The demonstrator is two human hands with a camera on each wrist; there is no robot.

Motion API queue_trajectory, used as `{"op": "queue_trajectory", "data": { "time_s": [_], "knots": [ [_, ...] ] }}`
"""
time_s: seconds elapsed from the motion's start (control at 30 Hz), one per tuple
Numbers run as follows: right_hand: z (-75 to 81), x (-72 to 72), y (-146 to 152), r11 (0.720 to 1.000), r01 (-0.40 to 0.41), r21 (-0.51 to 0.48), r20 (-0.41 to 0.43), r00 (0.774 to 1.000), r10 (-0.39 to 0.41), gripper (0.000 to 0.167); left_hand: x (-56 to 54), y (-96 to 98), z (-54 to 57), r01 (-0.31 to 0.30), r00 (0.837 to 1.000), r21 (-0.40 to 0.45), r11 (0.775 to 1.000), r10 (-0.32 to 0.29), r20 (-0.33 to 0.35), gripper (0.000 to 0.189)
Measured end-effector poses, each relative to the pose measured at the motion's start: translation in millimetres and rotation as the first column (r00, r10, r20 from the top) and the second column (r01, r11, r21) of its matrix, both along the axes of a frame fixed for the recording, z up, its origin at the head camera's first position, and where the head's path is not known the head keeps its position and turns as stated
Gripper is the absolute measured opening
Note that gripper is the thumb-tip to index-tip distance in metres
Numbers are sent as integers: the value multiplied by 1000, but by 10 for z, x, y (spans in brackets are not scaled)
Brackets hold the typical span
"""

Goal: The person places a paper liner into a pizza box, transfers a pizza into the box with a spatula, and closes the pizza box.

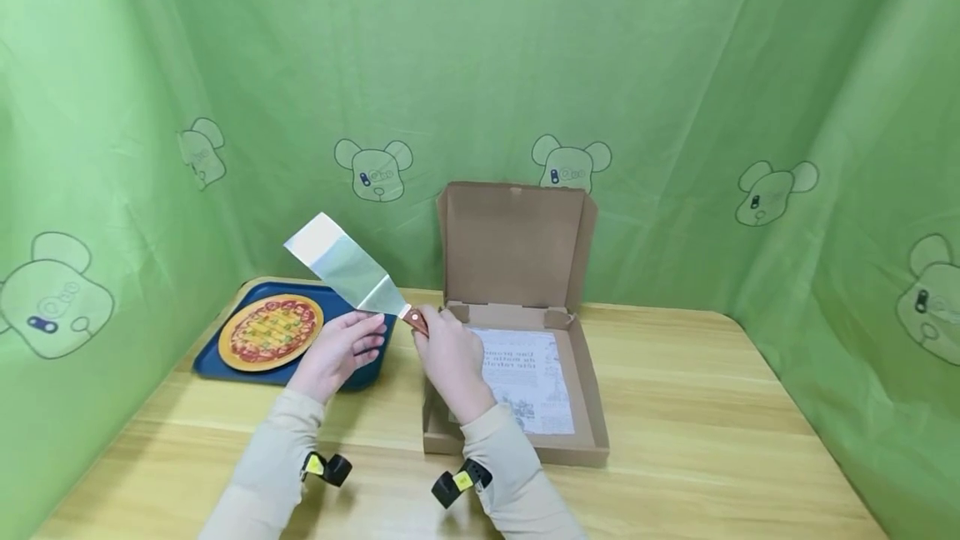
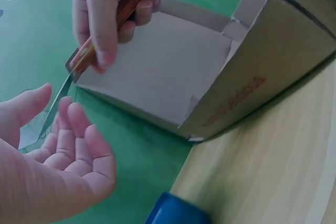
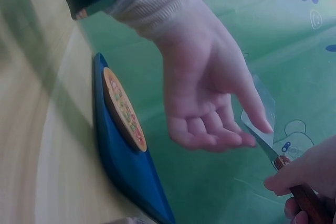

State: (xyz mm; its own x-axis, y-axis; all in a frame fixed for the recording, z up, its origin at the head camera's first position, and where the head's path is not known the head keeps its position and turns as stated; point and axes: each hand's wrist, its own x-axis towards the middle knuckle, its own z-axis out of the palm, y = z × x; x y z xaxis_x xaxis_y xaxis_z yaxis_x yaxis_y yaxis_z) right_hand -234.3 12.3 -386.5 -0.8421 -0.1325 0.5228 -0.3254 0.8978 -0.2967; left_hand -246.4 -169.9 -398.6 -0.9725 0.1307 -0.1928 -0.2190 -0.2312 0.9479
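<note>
Grips silver-bladed, wooden-handled spatula (image 1: 360,280) by handle (image 1: 416,320) with right hand (image 1: 453,357); holds left hand (image 1: 341,350) with thumb and fingers apart beside blade (image 1: 324,245), nearer left edge of pale wooden bench (image 1: 690,407).

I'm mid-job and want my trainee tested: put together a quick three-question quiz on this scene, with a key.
1. Which hand grips the spatula by its wooden handle: left or right?
2. True or false: the cardboard box is closed.
3. Fill in the blank: the pizza lies on a blue ____.

Key:
1. The right hand.
2. False; the cardboard box stands with its lid open.
3. tray
</note>
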Motion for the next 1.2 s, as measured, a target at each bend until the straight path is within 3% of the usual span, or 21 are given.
{"op": "queue_trajectory", "data": {
  "time_s": [0.17,0.37,0.53,0.67,0.87,1.1,1.2],
  "knots": [
    [33,-25,48,1000,23,-17,19,1000,-23,21,51,-184,75,54,998,-42,998,-54,-7,6],
    [57,-77,92,999,24,-39,50,999,-22,20,129,-468,254,47,998,-51,998,-49,-48,12],
    [68,-89,117,999,27,-36,89,996,-23,21,194,-733,361,-60,993,-118,991,48,-107,15],
    [60,-95,135,999,42,-32,113,993,-38,21,244,-973,386,-176,979,-180,968,152,-139,22],
    [62,-112,155,999,43,-33,139,990,-38,21,297,-1341,260,-295,955,-195,936,282,-89,30],
    [64,-130,193,998,53,-16,173,984,-50,22,349,-1666,6,-277,957,-128,952,285,47,21],
    [66,-133,158,999,53,-3,164,985,-51,23,381,-1775,-98,-279,951,-129,951,293,98,23]
  ]
}}
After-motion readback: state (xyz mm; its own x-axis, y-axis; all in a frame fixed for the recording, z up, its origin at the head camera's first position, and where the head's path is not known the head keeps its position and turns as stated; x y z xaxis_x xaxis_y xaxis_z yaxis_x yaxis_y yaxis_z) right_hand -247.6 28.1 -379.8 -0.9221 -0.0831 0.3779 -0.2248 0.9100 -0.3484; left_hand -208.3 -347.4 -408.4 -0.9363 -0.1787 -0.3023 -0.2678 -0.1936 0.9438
